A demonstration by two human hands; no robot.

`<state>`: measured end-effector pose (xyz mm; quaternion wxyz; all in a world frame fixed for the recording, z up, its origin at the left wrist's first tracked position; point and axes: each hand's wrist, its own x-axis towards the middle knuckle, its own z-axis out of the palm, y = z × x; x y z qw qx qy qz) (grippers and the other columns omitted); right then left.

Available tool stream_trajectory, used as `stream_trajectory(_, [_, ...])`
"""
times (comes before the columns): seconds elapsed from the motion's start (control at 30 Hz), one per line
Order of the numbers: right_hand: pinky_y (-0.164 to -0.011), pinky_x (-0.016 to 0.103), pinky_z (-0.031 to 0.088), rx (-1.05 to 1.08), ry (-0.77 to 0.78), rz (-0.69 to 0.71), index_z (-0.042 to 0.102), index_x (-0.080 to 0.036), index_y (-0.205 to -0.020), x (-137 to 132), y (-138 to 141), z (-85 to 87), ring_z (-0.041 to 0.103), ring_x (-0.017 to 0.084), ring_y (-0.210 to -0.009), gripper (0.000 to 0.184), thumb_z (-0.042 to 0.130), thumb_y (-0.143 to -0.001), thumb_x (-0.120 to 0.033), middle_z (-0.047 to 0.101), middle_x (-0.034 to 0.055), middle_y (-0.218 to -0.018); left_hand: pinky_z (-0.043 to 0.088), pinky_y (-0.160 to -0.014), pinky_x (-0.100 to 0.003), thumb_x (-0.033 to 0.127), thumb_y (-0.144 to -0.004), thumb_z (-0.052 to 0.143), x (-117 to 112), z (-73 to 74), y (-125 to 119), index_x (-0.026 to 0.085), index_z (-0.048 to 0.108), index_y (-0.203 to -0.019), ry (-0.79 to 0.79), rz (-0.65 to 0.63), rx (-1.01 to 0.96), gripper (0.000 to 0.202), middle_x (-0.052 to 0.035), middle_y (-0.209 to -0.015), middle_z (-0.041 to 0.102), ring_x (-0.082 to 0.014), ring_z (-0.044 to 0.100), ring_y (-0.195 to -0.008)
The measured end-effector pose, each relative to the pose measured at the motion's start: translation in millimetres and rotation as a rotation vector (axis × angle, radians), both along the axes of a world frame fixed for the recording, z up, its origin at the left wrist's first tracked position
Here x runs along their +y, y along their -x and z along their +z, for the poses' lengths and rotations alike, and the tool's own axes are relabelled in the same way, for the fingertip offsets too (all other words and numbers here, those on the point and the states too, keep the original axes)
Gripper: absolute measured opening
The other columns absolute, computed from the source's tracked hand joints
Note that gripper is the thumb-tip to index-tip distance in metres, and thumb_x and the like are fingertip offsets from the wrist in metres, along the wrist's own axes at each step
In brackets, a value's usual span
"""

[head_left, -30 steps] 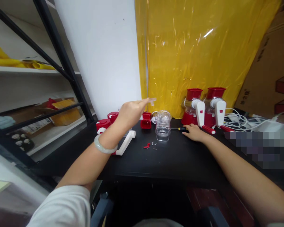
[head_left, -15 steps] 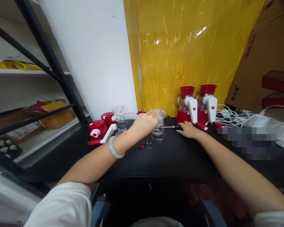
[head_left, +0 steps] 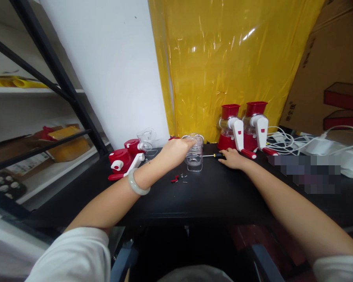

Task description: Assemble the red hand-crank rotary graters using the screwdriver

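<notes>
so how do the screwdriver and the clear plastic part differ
The screwdriver lies flat, while the clear plastic part stands taller. The screwdriver is slim and partly black; the clear plastic part is bulkier and see-through. The right hand is at the screwdriver, the left hand at the clear plastic part. Both are on the black table.

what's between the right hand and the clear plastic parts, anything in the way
Just the screwdriver, which lies between the right hand and the clear plastic parts, its shaft pointing at them. Nothing else visible stands in that gap.
</notes>
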<state>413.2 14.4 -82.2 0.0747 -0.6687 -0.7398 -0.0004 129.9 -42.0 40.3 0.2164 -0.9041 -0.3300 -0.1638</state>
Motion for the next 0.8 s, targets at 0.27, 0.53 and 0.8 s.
stream_trajectory(0.27, [-0.101,0.04,0.038,-0.01,0.0,-0.002,0.049,-0.011,-0.14,1.9,-1.3,-1.2,0.053,0.034,-0.118,0.057,0.047,-0.092,-0.042,0.054,0.0225,-0.127,0.052,-0.082,-0.037,0.026,-0.096,0.041,-4.3,2.5,5.2,0.023,0.066,-0.12,0.106,-0.029,-0.093,0.034,-0.0078,-0.113,0.072,-0.0219,0.068,-0.098])
stream_trajectory(0.53, [-0.101,0.04,0.039,-0.01,0.003,-0.009,0.049,-0.013,-0.14,1.6,-1.5,-1.5,0.052,0.034,-0.119,0.057,0.046,-0.092,-0.044,0.054,0.0202,-0.128,0.037,-0.111,-0.042,0.036,-0.094,0.052,4.5,4.5,5.1,0.022,0.044,-0.142,0.172,-0.17,-0.022,0.051,-0.0129,-0.151,0.041,-0.0244,0.039,-0.139])
stream_trajectory(0.8, [-0.101,0.04,0.038,-0.004,0.004,-0.001,0.049,-0.011,-0.14,0.5,-1.4,0.1,0.052,0.034,-0.12,0.058,0.047,-0.092,-0.045,0.053,0.0225,-0.129,0.034,-0.113,-0.045,0.036,-0.096,0.048,11.1,-4.1,6.1,0.026,0.036,-0.147,0.235,-0.178,0.001,0.053,-0.0105,-0.151,0.041,-0.0246,0.033,-0.143])
